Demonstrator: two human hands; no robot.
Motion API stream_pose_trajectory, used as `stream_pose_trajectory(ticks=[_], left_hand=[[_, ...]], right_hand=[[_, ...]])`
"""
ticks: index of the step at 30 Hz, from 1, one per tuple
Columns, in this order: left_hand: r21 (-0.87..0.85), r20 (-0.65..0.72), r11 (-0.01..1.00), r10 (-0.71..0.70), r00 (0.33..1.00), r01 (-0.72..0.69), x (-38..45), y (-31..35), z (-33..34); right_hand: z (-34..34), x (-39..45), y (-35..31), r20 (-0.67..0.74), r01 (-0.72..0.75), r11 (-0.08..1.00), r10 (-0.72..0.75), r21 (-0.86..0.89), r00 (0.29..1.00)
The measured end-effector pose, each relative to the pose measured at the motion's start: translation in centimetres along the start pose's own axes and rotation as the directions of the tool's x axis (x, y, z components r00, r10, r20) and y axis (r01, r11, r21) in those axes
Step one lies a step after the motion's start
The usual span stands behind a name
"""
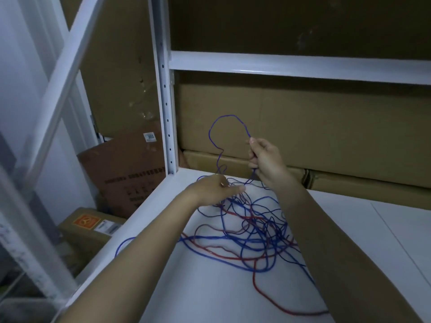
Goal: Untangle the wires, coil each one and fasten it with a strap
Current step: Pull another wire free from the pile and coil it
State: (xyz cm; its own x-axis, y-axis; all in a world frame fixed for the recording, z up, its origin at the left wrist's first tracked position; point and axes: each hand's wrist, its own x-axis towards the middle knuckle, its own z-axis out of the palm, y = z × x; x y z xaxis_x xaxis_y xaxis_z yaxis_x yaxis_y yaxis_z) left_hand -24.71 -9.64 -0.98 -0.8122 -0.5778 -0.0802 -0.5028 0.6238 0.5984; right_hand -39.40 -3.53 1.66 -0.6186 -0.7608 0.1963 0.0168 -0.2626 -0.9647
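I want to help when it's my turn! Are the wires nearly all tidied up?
Not nearly. Nothing looks finished: no coiled or strapped wire shows. In hand now: the right hand grips a blue wire lifted in a loop, and the left hand reaches into the tangle. Left to do: most red and blue wires lie knotted on the shelf.

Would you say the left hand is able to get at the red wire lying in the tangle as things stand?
Probably yes. The left hand hovers over the far edge of the tangle on the white shelf, and the red wire lies just nearer, nothing covering it except crossing blue wires. The right hand holds a blue loop higher up.
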Motion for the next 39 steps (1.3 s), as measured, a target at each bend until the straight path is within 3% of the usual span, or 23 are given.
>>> stream_pose_trajectory(ticks=[2,5,8,11,12,14,15,17,19,22,27,31,35,39], left_hand=[[0.074,0.12,0.997,-0.038,0.992,0.029,0.0,-0.6,0.8],[0.104,0.086,0.994,-0.028,0.996,0.019,-0.3,-1.9,1.1],[0.144,0.073,0.989,-0.047,0.996,0.036,-0.9,-3.5,0.5],[0.134,0.036,0.991,0.022,0.999,-0.027,-1.5,-5.2,-0.6],[0.072,0.01,0.996,0.051,0.999,-0.051,-1.7,-5.7,-1.0],[-0.077,-0.062,0.995,0.065,0.996,-0.07,-1.8,-6.6,-1.5],[-0.118,-0.101,0.991,0.058,0.993,-0.07,-1.6,-7.1,-1.7],[-0.134,-0.154,0.989,0.041,0.987,-0.062,-1.1,-7.8,-1.9],[-0.162,-0.191,0.983,0.05,0.98,-0.082,-0.3,-8.0,-2.0],[-0.274,-0.242,0.951,0.077,0.967,-0.144,0.9,-8.0,-2.2],[-0.29,-0.186,0.941,0.122,0.975,-0.173,2.9,-9.0,-1.8],[-0.251,-0.153,0.956,0.114,0.982,-0.15,4.9,-10.5,-0.4],[-0.265,-0.086,0.958,0.09,0.992,-0.11,6.7,-11.0,0.8],[-0.388,-0.066,0.907,0.15,0.987,-0.164,7.3,-10.9,0.8]], right_hand=[[0.8,0.1,0.6,0.001,-0.024,0.999,0.024,0.041,1.0],[1.2,0.5,1.8,-0.063,-0.063,0.997,0.066,0.054,0.996],[0.6,1.1,3.3,-0.259,-0.098,0.995,0.103,0.032,0.96],[-0.7,1.5,5.0,-0.334,-0.15,0.978,0.095,-0.142,0.938],[-1.0,1.3,5.6,-0.29,-0.151,0.924,0.045,-0.352,0.956],[-1.1,0.7,6.8,-0.153,-0.021,0.58,-0.179,-0.814,0.972],[-0.6,0.1,6.9,-0.03,0.118,0.402,-0.343,-0.908,0.939],[1.1,-0.9,6.7,0.289,0.447,0.215,-0.515,-0.868,0.807],[2.8,-1.6,7.1,0.526,0.616,0.125,-0.408,-0.778,0.746],[3.9,-2.3,8.7,0.538,0.558,0.218,-0.148,-0.801,0.83],[3.4,-2.1,10.4,0.239,0.331,0.407,-0.26,-0.851,0.936],[2.8,-1.3,11.2,0.043,0.216,0.485,-0.342,-0.847,0.939],[2.4,-0.3,11.7,0.039,0.256,0.431,-0.451,-0.866,0.892],[1.3,1.6,12.1,0.161,0.286,0.231,-0.444,-0.93,0.881]])
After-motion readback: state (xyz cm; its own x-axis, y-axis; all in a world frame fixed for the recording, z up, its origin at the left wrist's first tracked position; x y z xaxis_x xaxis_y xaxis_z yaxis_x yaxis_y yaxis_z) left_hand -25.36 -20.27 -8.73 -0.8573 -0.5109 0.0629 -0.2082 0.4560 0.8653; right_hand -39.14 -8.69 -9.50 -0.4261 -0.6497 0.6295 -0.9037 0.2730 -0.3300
